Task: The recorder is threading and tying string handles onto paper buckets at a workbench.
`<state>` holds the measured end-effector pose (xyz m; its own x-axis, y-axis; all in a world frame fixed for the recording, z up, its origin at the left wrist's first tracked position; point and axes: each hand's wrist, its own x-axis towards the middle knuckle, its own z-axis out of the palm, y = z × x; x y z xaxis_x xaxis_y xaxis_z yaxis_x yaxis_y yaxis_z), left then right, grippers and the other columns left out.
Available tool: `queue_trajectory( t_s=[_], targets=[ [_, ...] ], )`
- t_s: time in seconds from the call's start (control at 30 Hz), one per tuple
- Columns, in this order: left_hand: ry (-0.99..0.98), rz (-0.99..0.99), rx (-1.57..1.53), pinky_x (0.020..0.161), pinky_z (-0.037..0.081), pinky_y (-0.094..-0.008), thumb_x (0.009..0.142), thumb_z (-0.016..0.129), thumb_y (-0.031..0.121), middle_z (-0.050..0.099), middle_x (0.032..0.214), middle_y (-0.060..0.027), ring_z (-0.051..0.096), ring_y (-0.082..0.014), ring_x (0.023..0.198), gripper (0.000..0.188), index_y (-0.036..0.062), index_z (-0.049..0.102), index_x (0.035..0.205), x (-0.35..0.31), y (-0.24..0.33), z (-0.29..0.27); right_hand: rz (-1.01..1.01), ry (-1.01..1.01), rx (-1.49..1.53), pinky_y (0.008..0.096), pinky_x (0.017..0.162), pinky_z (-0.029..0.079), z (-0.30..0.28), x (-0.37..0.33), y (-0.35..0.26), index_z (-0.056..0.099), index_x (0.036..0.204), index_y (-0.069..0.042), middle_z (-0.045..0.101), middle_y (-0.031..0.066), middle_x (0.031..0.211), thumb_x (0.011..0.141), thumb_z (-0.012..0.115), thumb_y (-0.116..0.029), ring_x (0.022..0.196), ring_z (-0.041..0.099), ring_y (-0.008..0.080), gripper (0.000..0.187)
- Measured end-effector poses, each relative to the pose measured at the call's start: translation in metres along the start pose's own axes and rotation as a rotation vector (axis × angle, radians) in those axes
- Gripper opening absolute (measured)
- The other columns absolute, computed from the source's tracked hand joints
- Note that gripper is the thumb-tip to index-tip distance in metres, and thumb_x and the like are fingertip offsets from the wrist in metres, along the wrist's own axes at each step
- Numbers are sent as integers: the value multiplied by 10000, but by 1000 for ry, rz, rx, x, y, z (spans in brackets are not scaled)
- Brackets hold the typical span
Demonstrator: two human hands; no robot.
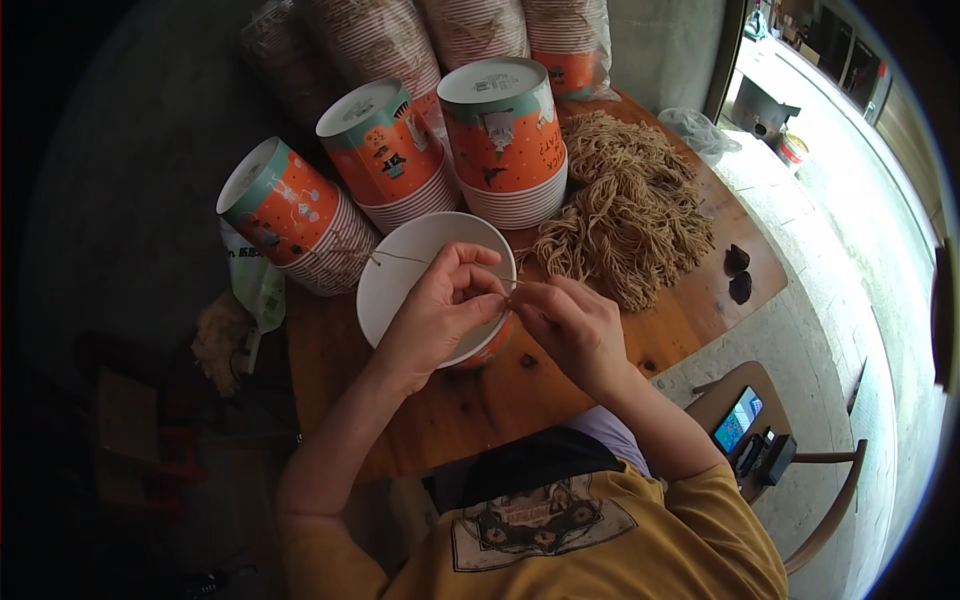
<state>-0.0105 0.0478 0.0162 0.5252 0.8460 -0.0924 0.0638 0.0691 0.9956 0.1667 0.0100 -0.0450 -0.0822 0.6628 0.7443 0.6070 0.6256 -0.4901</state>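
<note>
- A thin tan cord (400,257) crosses the mouth of an open white paper bucket (383,305), from the rim at 10 o'clock to the left hand; whether it passes through a hole is too small to tell.
- The left hand (442,308) lies over the bucket's mouth, thumb and forefinger pinched narrow on the cord near the rim at 3 o'clock, the other fingers curled.
- The right hand (578,322) is just outside that rim, its thumb and forefinger closed on the same bit of cord, the fingertips of both hands nearly meeting.
- The bucket stands mouth up on a wooden table (420,435).
- Around the bucket, three upside-down stacks of orange and teal buckets stand close by: a left stack (300,210) at 10 o'clock, tilted, a middle stack (388,160) at 11 and a right stack (503,150) at 1.
- A loose heap of tan cord (640,215) lies at 2 o'clock.
- Two small dark objects (738,272) sit near the table edge at 3 o'clock.
- Farther off at 4 o'clock, a phone (738,418) rests on a chair (700,407).
</note>
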Motion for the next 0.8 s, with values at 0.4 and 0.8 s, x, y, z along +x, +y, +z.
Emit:
queue_trajectory(
  t_s=[0.4,0.8],
  targets=[
    [22,-18,-29,813,455,-232,894,618,68,602,967,-40,563,-91,890,327,44,458,1179,-1,-4,1,-264,-106,-231,305,545,484,-6,12,1,570,1033,-60,492,21,695,781,664,-145,646,564,171,283],
    [26,-40,-17,796,450,-227,879,626,80,589,961,-37,544,-81,878,305,36,487,1147,-1,-4,-4,729,-361,845,195,468,376,-20,17,-5,634,987,-53,510,-52,622,925,547,-182,511,450,27,167]
  ],
)
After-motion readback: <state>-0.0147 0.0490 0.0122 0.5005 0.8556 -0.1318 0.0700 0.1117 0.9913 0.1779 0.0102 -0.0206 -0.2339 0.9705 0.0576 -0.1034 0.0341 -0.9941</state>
